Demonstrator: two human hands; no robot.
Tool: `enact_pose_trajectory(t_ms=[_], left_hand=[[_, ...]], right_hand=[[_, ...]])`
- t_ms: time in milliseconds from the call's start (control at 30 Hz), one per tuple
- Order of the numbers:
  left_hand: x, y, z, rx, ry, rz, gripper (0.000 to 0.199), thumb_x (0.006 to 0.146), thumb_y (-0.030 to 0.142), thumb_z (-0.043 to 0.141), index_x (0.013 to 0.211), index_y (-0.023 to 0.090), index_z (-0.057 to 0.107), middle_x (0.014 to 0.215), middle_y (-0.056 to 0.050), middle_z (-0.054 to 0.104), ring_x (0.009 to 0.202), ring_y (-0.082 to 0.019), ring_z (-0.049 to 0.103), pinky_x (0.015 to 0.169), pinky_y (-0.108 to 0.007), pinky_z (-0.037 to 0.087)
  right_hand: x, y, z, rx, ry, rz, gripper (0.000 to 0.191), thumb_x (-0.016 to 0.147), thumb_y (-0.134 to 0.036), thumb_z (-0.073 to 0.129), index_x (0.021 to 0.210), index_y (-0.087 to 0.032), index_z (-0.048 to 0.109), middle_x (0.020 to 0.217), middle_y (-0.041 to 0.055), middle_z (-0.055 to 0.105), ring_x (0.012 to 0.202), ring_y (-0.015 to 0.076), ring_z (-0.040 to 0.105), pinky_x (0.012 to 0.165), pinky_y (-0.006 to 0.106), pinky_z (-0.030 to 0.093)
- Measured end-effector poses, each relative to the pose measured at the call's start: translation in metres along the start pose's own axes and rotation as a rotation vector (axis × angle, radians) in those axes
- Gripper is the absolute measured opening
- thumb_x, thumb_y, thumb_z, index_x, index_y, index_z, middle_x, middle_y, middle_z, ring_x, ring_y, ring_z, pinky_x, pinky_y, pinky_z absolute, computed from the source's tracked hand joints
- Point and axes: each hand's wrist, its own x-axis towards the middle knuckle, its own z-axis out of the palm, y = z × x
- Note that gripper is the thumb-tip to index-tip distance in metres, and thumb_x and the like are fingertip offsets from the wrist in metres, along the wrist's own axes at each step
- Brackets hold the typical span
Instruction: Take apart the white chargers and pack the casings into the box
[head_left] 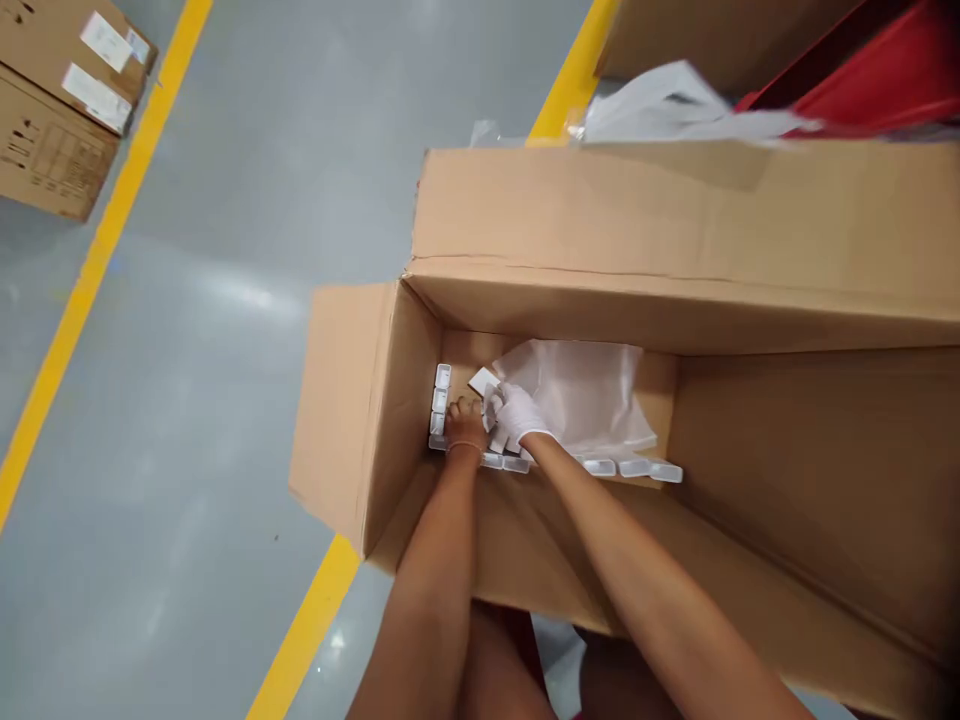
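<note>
Whse floor (187,330), carton (675,220), white plastic pcs (441,400); L grip (465,420) curled on them, gloved R (517,415) shut on one.

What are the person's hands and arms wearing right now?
The right hand wears a white glove that ends at the wrist. The left hand is ungloved, with a thin bracelet at its wrist. No sleeves are visible.

Small white plastic pieces (440,402) lie end to end, forming an L.
</note>
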Motion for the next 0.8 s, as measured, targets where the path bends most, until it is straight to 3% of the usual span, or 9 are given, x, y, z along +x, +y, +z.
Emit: enact_pose_trajectory(t_ms=[133,300,467,600,800], left_hand=[[0.041,-0.007,0.02,0.034,-0.113,0.037,0.035,0.093,0.032,0.06,0.124,0.015,0.057,0.127,-0.011,0.058,0.115,-0.025,0.058,0.097,-0.048,0.05],[0.06,-0.029,0.032,0.022,-0.222,0.066,0.037,0.092,0.032,0.061,0.125,0.016,0.055,0.125,-0.01,0.058,0.11,-0.024,0.06,0.093,-0.045,0.053],[0.065,-0.023,0.034,0.025,-0.217,0.007,0.033,0.095,0.034,0.056,0.123,0.016,0.056,0.13,-0.011,0.055,0.106,-0.022,0.061,0.091,-0.043,0.053],[0.069,-0.013,0.037,0.035,-0.214,-0.087,0.038,0.093,0.03,0.059,0.128,0.016,0.053,0.142,-0.013,0.046,0.114,-0.026,0.057,0.095,-0.046,0.051],[0.061,-0.014,0.034,-0.014,-0.177,-0.173,0.05,0.095,0.034,0.056,0.139,0.016,0.043,0.137,-0.016,0.05,0.114,-0.028,0.058,0.092,-0.046,0.052]], right_hand=[[0.054,-0.002,0.039,-0.082,0.032,0.059,0.042,0.093,-0.043,0.058,0.124,-0.014,0.054,0.119,0.0101,0.058,0.107,0.0229,0.058,0.093,0.045,0.05],[0.083,0.01,0.063,-0.133,0.058,0.101,0.046,0.091,-0.036,0.058,0.13,-0.013,0.048,0.123,0.0138,0.053,0.109,0.0255,0.055,0.091,0.043,0.048],[0.089,0.011,0.046,-0.145,0.05,0.079,0.051,0.082,-0.028,0.065,0.127,-0.011,0.048,0.119,0.0162,0.053,0.102,0.0277,0.058,0.085,0.04,0.05],[0.085,-0.007,0.025,-0.184,0.028,0.005,0.045,0.086,-0.02,0.059,0.129,-0.012,0.047,0.12,0.0162,0.053,0.108,0.0304,0.057,0.088,0.044,0.049],[0.087,-0.049,0.022,-0.126,-0.102,-0.058,0.038,0.095,-0.036,0.055,0.126,-0.014,0.052,0.121,0.0108,0.057,0.103,0.021,0.06,0.089,0.041,0.052]])
